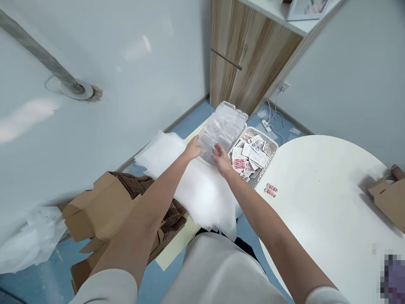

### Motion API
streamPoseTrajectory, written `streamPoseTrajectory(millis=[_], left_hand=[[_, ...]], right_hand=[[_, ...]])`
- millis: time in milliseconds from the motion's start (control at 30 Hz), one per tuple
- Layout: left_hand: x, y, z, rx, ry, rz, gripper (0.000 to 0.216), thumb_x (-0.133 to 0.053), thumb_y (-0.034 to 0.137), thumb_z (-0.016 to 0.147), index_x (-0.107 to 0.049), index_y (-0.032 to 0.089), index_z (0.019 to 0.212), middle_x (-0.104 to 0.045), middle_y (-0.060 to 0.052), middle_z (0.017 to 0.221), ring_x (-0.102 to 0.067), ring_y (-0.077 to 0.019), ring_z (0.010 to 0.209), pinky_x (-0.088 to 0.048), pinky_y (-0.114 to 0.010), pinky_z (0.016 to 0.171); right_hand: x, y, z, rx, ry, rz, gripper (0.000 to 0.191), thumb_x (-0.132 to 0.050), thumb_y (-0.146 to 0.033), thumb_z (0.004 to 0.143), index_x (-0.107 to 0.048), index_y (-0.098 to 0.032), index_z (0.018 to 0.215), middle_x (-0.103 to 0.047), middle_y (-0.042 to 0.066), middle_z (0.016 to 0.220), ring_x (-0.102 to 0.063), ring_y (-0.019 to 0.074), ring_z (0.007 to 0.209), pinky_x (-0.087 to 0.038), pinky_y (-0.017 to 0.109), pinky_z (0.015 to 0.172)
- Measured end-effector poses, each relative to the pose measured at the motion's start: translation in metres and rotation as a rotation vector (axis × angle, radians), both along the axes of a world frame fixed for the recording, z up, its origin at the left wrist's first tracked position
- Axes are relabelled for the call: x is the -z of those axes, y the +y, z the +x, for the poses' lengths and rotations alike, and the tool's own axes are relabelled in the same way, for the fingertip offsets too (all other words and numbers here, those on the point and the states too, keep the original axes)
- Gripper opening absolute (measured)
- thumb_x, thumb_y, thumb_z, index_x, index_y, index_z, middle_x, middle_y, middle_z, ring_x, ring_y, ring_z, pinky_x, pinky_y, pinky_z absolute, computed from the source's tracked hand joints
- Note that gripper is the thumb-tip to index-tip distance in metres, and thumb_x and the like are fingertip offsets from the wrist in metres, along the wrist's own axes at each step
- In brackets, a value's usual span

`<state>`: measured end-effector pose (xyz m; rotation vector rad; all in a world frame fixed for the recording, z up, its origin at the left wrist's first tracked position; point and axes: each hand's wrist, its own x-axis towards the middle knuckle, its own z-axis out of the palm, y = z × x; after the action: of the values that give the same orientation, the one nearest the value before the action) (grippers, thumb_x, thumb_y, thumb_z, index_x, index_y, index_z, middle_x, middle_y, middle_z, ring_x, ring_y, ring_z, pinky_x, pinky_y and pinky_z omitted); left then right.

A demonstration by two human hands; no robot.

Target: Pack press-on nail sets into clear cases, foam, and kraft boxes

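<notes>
Both arms are stretched forward, and the person's hands meet at a stack of clear plastic boxes (223,128) lying at the far end of a pile of white foam sheets (196,185). The left hand (193,148) grips the near left corner of the stack, fingers curled round its edge. The right hand (222,161) lies on the near right side, fingers spread loosely over the clear plastic (whether it truly grips or merely rests there cannot be told from this angle).

Just right of the boxes, touching or nearly so, stands a pale basket (271,144) full of small printed cards and packets of press-on nails. One nail set (271,190) lies alone on the round white counter (329,198), near the basket's near corner. Far right on that counter sits a brown cardboard box (388,198), partly cut off by the frame.

Below the left forearm, on the blue floor, is an open cardboard carton (104,207) with dark brown folded pieces inside. A wooden cabinet (249,55) stands in the corner beyond the boxes, with a power strip (266,125) on the floor beside it.
</notes>
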<state>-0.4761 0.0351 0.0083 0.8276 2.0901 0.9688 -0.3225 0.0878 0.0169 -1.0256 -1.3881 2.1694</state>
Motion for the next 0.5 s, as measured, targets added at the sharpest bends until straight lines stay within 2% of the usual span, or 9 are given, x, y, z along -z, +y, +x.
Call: streamPoseTrajectory(millis=[100, 267, 367, 500], left_hand=[[0.007, 0.002, 0.000, 0.001, 0.030, 0.013, 0.064, -0.048, 0.010, 0.067, -0.032, 0.015, 0.129, -0.037, -0.008, 0.133, -0.032, -0.0216, 0.123, -0.024, -0.032, 0.102], [0.009, 0.000, 0.001, -0.034, -0.001, 0.057, 0.064, -0.048, 0.008, 0.067, -0.034, 0.018, 0.128, -0.042, -0.007, 0.129, -0.038, -0.0206, 0.119, -0.027, -0.033, 0.101], [0.005, -0.003, 0.003, -0.079, -0.020, 0.095, 0.063, -0.049, 0.008, 0.066, -0.035, 0.018, 0.127, -0.043, -0.008, 0.128, -0.040, -0.0209, 0.117, -0.031, -0.034, 0.098], [-0.005, -0.006, 0.014, -0.132, 0.001, 0.203, 0.054, -0.048, 0.009, 0.067, -0.045, 0.018, 0.120, -0.051, -0.008, 0.121, -0.048, -0.0197, 0.109, -0.037, -0.034, 0.093]], right_hand=[[0.006, 0.001, -0.009, -0.011, 0.004, -0.049, 0.076, -0.054, -0.013, 0.060, -0.026, -0.032, 0.129, -0.017, -0.001, 0.142, -0.027, 0.0210, 0.126, -0.031, 0.037, 0.098], [0.011, 0.002, -0.015, -0.001, 0.012, -0.072, 0.077, -0.055, -0.013, 0.059, -0.027, -0.032, 0.128, -0.016, -0.002, 0.142, -0.025, 0.0203, 0.127, -0.028, 0.038, 0.100], [0.008, 0.002, -0.013, 0.017, 0.026, -0.047, 0.076, -0.056, -0.013, 0.059, -0.029, -0.030, 0.127, -0.019, -0.001, 0.141, -0.026, 0.0199, 0.126, -0.026, 0.038, 0.100], [-0.004, 0.002, -0.001, 0.055, 0.035, 0.017, 0.070, -0.056, -0.014, 0.059, -0.035, -0.027, 0.125, -0.025, 0.001, 0.139, -0.030, 0.0204, 0.124, -0.028, 0.038, 0.100]])
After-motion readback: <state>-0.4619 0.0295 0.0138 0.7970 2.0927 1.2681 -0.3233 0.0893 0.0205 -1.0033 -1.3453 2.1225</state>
